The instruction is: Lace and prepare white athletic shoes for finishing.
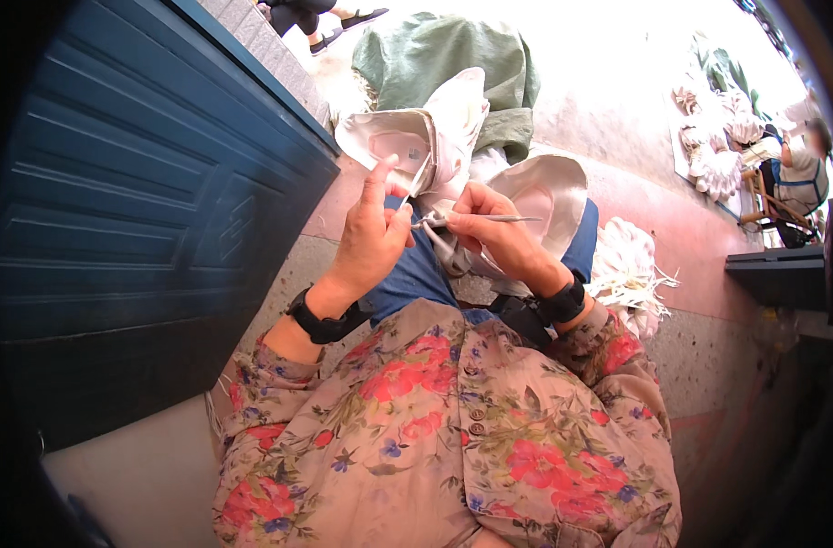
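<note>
My left hand point(372, 233) is closed in a pinch on a thin pale strip point(422, 173), its index finger pointing up. Close beside it, my right hand point(503, 228) grips a slim metal tool point(517, 218); its shaft sticks out to the right, and its working end lies between the hands, too small to make out. Beyond my left hand is a shiny off-white, cupped piece point(354, 133) with a pink inside. A similar cupped piece point(567, 196) lies by my right hand. White cloth-like material point(457, 119) bunches between them over my lap.
A dark blue panelled door point(160, 183) stands close on my left. Green cloth point(444, 59) lies ahead. White bundles with loose ends point(626, 269) rest at my right. Farther right are more bundles point(713, 155) and a seated person point(800, 173). Another person's legs point(320, 18) show at the top.
</note>
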Demonstrator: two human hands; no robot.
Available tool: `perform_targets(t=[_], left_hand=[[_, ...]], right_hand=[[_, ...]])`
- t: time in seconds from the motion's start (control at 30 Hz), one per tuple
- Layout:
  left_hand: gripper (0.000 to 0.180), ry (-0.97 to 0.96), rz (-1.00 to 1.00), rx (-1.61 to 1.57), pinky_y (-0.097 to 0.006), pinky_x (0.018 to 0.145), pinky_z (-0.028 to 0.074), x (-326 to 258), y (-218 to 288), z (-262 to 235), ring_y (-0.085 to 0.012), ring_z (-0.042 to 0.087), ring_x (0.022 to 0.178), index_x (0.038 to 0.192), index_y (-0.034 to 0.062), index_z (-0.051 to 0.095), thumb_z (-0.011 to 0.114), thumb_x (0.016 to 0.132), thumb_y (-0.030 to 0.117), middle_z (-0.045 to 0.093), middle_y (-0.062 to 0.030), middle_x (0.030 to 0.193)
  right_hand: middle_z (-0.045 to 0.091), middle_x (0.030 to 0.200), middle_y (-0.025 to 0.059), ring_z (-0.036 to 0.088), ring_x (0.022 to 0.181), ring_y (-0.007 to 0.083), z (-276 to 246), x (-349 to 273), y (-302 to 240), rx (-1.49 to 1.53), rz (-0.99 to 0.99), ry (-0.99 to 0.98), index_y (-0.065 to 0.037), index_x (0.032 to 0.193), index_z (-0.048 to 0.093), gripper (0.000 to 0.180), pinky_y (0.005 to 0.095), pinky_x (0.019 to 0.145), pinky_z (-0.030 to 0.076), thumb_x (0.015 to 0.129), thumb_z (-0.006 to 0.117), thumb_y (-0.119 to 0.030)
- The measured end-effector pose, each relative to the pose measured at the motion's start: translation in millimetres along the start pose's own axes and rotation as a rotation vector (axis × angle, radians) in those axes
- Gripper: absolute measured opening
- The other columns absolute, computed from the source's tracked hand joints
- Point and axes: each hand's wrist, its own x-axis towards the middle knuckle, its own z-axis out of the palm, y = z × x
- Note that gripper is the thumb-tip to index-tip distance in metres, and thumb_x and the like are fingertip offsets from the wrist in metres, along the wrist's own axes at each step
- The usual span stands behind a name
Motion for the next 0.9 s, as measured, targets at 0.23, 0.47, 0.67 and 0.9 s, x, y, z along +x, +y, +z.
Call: perform_targets(t=[0.23, 0.47, 0.67, 0.9], left_hand=[[0.049, -0.337, -0.082, -0.018, -0.021, 0.054, 0.040, -4.5, 6.0, -8.9, -0.0066, 0.049, 0.058, 0.124, 0.0013, 0.030, 0.052, 0.081, 0.004, 0.051, -0.0018, 0.069], [0.053, -0.468, -0.212, -0.262, -0.015, 0.058, 0.034, 2.0, 6.7, -3.6, -0.0022, 0.043, 0.063, 0.125, 0.0018, 0.027, 0.055, 0.079, 0.003, 0.048, 0.0027, 0.067], [0.049, -0.553, -0.313, -0.485, -0.017, 0.066, 0.038, 17.7, 7.2, -2.2, -0.0046, 0.049, 0.070, 0.122, 0.0013, 0.031, 0.054, 0.079, 0.003, 0.053, -0.0014, 0.075], [0.054, 0.215, -0.503, 0.053, -0.026, 0.059, 0.046, 122.0, -100.8, -28.0, -0.0150, 0.052, 0.084, 0.118, 0.0017, 0.040, 0.064, 0.074, 0.022, 0.051, -0.0099, 0.103]], right_hand=[[0.045, 0.064, -0.0075, 0.035, 0.048, -0.0014, 0.1, -19.0, -12.2, 0.224, 0.015, 0.240, -0.013, 0.078, 0.047, 0.016, 0.0144, 0.040, 0.021, 0.074, 0.062, -0.016], [0.048, 0.066, -0.0065, 0.038, 0.046, -0.0014, -14.2, -30.9, -13.9, 0.342, -0.032, 0.342, -0.012, 0.086, 0.046, 0.021, 0.0131, 0.037, 0.021, 0.074, 0.063, -0.014], [0.040, 0.054, -0.0081, 0.035, 0.047, -0.0014, -18.7, -56.0, -24.3, -0.137, -0.123, 0.223, -0.007, 0.091, 0.046, 0.024, 0.0158, 0.041, 0.024, 0.073, 0.063, -0.004], [0.030, 0.051, -0.0056, 0.028, 0.045, 0.0035, -16.5, -92.4, -40.9, -0.437, -0.073, 0.098, -0.004, 0.090, 0.057, 0.023, 0.0204, 0.041, 0.022, 0.069, 0.066, -0.009]])
